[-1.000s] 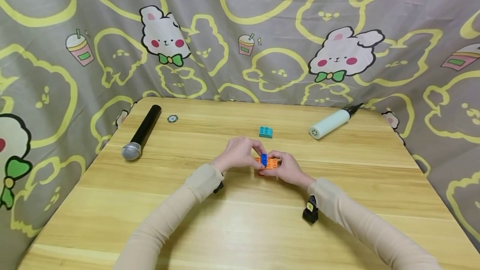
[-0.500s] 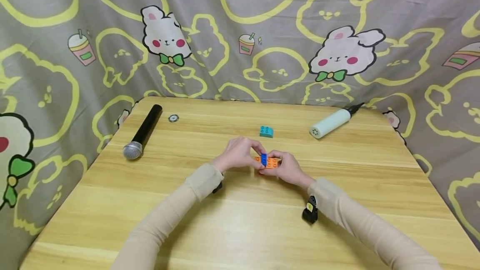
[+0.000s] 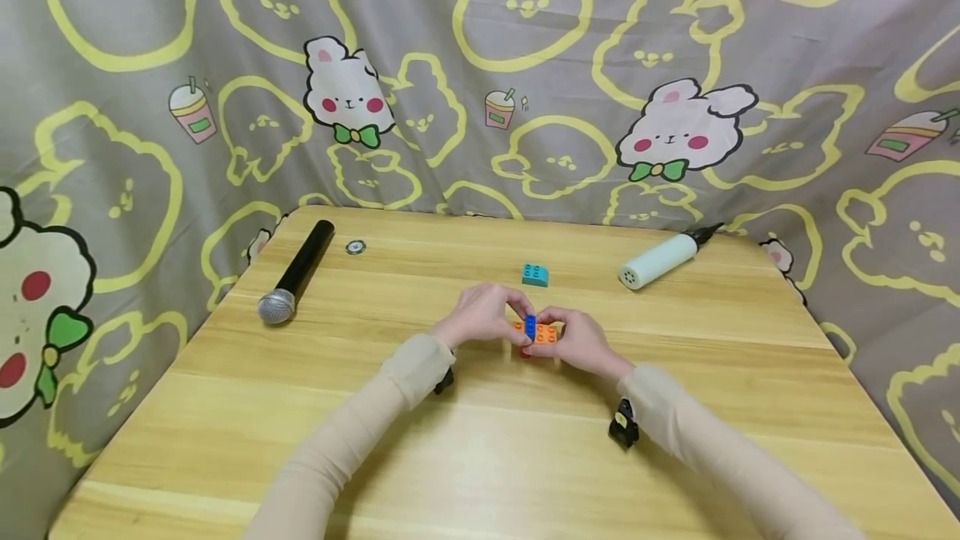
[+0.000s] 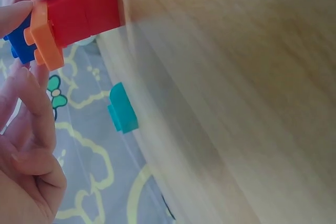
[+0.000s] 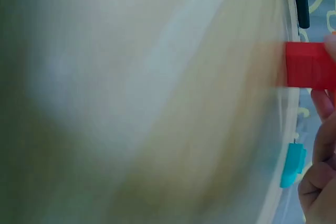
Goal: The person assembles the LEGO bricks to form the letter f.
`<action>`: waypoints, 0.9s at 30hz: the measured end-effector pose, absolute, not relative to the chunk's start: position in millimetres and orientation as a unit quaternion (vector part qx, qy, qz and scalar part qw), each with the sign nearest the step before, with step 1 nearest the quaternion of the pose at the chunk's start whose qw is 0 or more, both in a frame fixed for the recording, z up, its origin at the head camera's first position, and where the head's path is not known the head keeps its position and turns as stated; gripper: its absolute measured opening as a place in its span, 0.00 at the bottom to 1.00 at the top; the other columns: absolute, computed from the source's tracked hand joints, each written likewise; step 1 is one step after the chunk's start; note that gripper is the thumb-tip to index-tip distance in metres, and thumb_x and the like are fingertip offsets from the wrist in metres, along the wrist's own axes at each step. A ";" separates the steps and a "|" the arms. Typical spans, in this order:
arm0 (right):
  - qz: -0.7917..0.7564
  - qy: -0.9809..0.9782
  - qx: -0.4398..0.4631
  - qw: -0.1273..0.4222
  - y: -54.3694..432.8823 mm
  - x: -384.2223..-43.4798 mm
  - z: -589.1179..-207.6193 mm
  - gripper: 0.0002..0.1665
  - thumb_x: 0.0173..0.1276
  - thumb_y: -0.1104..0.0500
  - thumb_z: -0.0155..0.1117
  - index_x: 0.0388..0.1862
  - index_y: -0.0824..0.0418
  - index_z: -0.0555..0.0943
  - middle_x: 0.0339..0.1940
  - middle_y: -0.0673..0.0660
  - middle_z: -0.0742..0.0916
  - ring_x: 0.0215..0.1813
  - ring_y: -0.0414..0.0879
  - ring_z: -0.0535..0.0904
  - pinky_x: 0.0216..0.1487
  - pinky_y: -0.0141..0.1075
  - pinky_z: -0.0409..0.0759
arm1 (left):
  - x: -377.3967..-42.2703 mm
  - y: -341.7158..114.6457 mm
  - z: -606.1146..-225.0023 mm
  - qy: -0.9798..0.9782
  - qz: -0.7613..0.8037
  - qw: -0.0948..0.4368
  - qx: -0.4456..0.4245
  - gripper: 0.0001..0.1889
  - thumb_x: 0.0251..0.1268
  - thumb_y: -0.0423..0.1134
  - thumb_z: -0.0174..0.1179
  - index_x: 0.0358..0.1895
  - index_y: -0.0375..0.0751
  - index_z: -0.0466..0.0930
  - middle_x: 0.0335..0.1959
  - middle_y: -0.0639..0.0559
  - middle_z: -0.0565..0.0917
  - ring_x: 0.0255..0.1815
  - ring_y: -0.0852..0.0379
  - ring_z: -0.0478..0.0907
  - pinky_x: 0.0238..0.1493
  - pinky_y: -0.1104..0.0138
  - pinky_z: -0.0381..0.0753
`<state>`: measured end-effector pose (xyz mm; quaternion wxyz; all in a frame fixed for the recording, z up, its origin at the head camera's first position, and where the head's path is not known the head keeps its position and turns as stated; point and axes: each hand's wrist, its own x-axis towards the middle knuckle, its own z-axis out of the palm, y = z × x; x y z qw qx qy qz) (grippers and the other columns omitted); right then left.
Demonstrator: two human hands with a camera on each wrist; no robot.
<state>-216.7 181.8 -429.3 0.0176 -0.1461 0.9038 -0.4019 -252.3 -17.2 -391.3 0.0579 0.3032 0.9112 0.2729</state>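
Little changes from 0.5 s ago beyond a slight tip of the head view: the blue brick [image 3: 530, 327] sits across the orange brick [image 3: 547, 333], above the red part [image 4: 86, 11], whether touching the surface [image 3: 480, 457] I cannot tell. The left hand [image 3: 482, 314] keeps its grip narrowly pinched on the blue brick, the right hand [image 3: 582, 341] its own around the orange brick, so they are probably pressing or steadying the stack.

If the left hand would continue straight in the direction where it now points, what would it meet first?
Probably the right hand, which faces it just beyond the small blue plastic brick pinched by the left hand. The gap in depth is hard to judge.
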 end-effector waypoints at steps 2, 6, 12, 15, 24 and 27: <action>-0.409 0.901 -0.142 0.017 183.7 -215.3 -427.6 0.23 0.46 0.47 0.79 0.41 0.52 0.84 0.30 0.50 0.85 0.19 0.41 0.65 0.21 0.32 0.60 | -252.5 -16.7 -391.2 0.910 0.277 0.061 0.303 0.17 0.41 0.53 0.75 0.38 0.61 0.84 0.36 0.68 0.87 0.45 0.59 0.80 0.40 0.63 0.68; -0.422 0.895 -0.141 0.021 185.5 -214.8 -427.6 0.21 0.48 0.48 0.79 0.40 0.53 0.84 0.31 0.49 0.86 0.18 0.39 0.63 0.19 0.30 0.59 | -253.2 -16.9 -391.8 0.909 0.281 0.061 0.301 0.17 0.40 0.53 0.76 0.37 0.62 0.84 0.35 0.69 0.86 0.45 0.58 0.80 0.40 0.62 0.68; -0.423 0.895 -0.142 0.021 185.8 -215.0 -427.2 0.18 0.48 0.48 0.79 0.37 0.52 0.85 0.34 0.49 0.87 0.19 0.38 0.63 0.20 0.29 0.59 | -252.0 -16.9 -392.5 0.910 0.277 0.055 0.303 0.17 0.39 0.55 0.76 0.36 0.62 0.84 0.34 0.70 0.86 0.40 0.60 0.80 0.37 0.64 0.67; -0.419 0.896 -0.146 0.024 185.1 -215.4 -426.6 0.18 0.48 0.47 0.79 0.36 0.50 0.85 0.35 0.48 0.88 0.21 0.40 0.65 0.21 0.29 0.60 | -251.4 -17.2 -391.8 0.914 0.263 0.053 0.303 0.18 0.39 0.56 0.76 0.36 0.63 0.83 0.34 0.71 0.85 0.37 0.62 0.78 0.36 0.64 0.66; -0.403 0.902 -0.155 0.022 186.0 -218.5 -425.0 0.17 0.47 0.46 0.79 0.35 0.48 0.85 0.36 0.46 0.89 0.40 0.42 0.78 0.38 0.36 0.70 | -252.2 -15.2 -388.3 0.924 0.216 0.059 0.309 0.21 0.39 0.57 0.76 0.38 0.62 0.80 0.39 0.70 0.85 0.31 0.65 0.73 0.33 0.67 0.66; -0.402 0.903 -0.149 0.026 186.2 -217.6 -424.6 0.18 0.46 0.45 0.79 0.35 0.48 0.85 0.36 0.45 0.89 0.39 0.43 0.77 0.37 0.36 0.69 | -251.1 -15.6 -389.7 0.927 0.211 0.054 0.307 0.21 0.39 0.59 0.75 0.38 0.61 0.81 0.38 0.70 0.85 0.30 0.65 0.72 0.31 0.68 0.65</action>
